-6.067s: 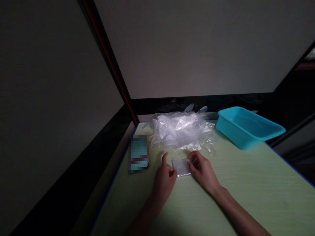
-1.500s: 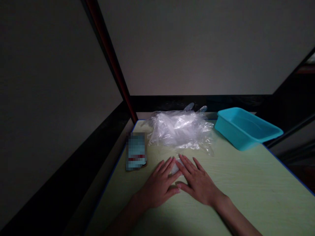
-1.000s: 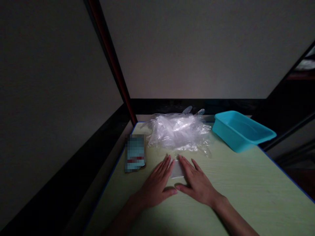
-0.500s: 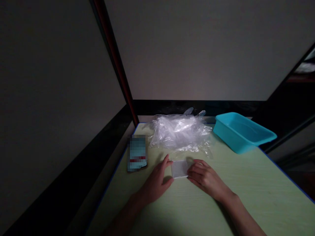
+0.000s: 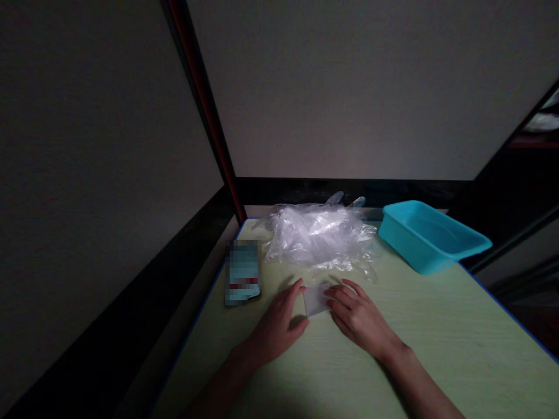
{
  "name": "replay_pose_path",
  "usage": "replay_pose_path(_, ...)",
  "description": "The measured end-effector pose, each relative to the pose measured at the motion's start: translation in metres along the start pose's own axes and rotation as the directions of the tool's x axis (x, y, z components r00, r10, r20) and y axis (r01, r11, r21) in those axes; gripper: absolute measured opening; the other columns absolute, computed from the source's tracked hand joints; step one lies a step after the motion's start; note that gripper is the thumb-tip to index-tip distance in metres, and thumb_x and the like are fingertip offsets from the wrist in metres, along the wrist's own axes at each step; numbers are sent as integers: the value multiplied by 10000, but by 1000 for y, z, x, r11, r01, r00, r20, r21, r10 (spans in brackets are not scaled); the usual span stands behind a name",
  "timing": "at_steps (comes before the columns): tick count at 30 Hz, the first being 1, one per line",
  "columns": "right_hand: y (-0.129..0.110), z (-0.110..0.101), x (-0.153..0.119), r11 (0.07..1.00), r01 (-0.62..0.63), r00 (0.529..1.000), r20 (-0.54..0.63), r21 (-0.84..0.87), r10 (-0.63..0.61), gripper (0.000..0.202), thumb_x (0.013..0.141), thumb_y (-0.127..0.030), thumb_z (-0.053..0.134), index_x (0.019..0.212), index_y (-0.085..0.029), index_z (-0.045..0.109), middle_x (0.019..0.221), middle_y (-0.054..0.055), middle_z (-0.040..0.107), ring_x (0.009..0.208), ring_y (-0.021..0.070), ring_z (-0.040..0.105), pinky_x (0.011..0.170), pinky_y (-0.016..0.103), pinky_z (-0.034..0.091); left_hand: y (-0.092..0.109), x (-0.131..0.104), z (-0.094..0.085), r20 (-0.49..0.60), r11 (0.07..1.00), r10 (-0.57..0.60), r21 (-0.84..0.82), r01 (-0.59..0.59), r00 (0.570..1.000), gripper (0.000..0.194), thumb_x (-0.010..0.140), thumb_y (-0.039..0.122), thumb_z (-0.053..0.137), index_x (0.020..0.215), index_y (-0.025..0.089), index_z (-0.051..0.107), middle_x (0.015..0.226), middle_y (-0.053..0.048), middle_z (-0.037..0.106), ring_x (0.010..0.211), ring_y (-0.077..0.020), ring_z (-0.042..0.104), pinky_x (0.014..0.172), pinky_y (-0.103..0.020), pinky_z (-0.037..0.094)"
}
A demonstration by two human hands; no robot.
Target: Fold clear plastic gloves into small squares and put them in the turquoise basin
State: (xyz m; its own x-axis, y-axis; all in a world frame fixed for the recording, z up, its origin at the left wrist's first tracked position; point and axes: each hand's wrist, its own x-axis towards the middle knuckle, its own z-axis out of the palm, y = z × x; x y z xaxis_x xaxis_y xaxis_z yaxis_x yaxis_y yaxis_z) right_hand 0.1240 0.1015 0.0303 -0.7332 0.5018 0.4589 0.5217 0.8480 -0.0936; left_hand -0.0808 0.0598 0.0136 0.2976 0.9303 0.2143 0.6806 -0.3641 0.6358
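Observation:
A small flat rectangle (image 5: pixel 315 301), whitish and partly see-through, lies on the table between my hands; I cannot tell its exact kind. Along its left edge is my left hand (image 5: pixel 279 320), thumb and fingers spread apart, with the tips at the rectangle's two left corners. From the other side my right hand (image 5: pixel 356 314) reaches over, its fingers stretched out and resting on the right part, which they hide. Just beyond lies a crumpled heap of clear plastic (image 5: pixel 318 233), with glove-like finger shapes sticking up at the back.
A turquoise plastic basin (image 5: pixel 419 241) stands at the table's back right corner. To the left, near the blue-edged side, lies a blurred-out phone-like object (image 5: pixel 243 272). The pale green table (image 5: pixel 437 326) meets dark-trimmed wall panels (image 5: pixel 349 105) at the back and left.
My right hand has shifted slightly left, and its fingers now lie further over the rectangle instead of at its right edge. The left hand has barely moved.

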Motion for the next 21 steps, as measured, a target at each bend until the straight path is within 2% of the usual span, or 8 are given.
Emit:
replay_pose_path(5,0,3,0,974,-116,993,-14,195,121,156,830,-158,423,845,-193,575,897,45,637,883,177,565,906,392,363,2,1,-1,-4,998,38,55,-38,999,735,690,139,565,1323,209,199,1241,-82,471,1166,-223,393,975,-385,326)
replay_pose_path(8,-4,4,1,887,-250,960,-19,387,279,151,832,-197,423,841,-191,574,805,43,640,779,175,580,768,336,438,2,2,-1,-73,998,36,55,-32,997,552,710,134,538,1230,222,377,1153,-56,545,1107,-212,448,959,-388,341)
replay_pose_path(11,-8,3,3,728,-387,898,54,566,436,169,823,-252,445,785,-177,591,714,26,627,656,158,571,603,265,448,4,5,-2,-152,1000,12,-5,-13,988,253,741,139,504,976,210,564,1023,-46,605,1002,-202,515,913,-380,372)
replay_pose_path(13,-10,2,6,608,-443,858,115,659,500,191,810,-282,467,751,-165,607,683,21,623,619,149,559,558,245,432,7,6,-3,-171,997,-28,-82,14,985,113,758,162,492,813,187,588,902,-44,626,882,-188,556,825,-341,420)
replay_pose_path(17,-10,2,10,369,-464,789,187,805,586,209,739,-343,560,703,-151,632,638,19,620,580,134,541,511,228,407,13,9,-4,-149,955,-163,-272,118,975,133,748,201,496,623,166,522,648,2,575,651,-141,542,637,-247,426)
replay_pose_path(21,-6,4,10,127,-453,725,282,883,629,243,660,-381,636,629,-141,621,494,-23,546,444,87,454,422,204,338,14,11,-3,9,813,-261,-537,225,965,175,701,241,531,561,161,462,522,40,496,531,-102,492,514,-187,367)
